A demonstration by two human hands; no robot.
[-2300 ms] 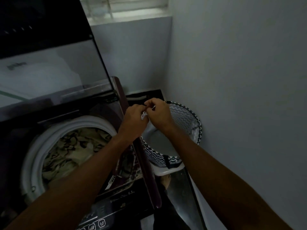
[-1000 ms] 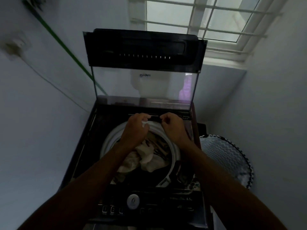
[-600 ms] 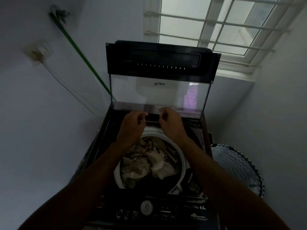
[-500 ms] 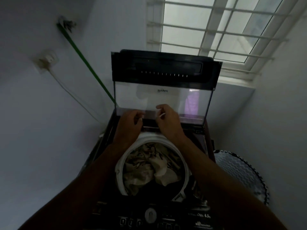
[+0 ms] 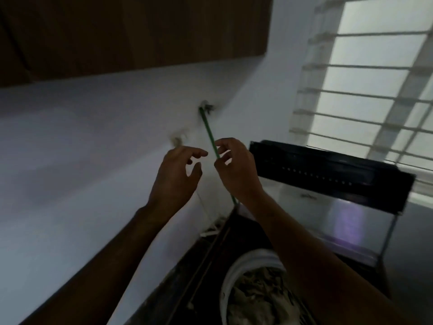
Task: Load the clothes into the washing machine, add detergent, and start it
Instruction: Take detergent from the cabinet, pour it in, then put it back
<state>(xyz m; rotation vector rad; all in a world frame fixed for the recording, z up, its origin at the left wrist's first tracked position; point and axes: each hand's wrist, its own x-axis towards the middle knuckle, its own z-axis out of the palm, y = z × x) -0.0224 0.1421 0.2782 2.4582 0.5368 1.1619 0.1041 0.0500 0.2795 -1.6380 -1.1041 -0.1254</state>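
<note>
The top-loading washing machine stands at the lower right with its lid [image 5: 328, 174] raised upright. Its white drum rim [image 5: 230, 273] shows at the bottom, with pale patterned clothes [image 5: 257, 299] inside. Both my hands are held up in front of the left wall, above and left of the machine. My left hand [image 5: 175, 181] has its fingers spread and loosely bent, holding nothing. My right hand [image 5: 236, 170] is close beside it, fingers curved, with no object showing in it. No detergent is in view.
A green hose [image 5: 207, 127] runs down the wall from a fitting, passing behind my right hand. A brown wall cabinet [image 5: 117, 31] hangs overhead at the upper left. A barred window [image 5: 365, 90] is behind the machine at the right.
My head has turned up and to the left. Both hands have risen from the back edge of the tub to the wall near the green hose. The small white item is no longer visible.
</note>
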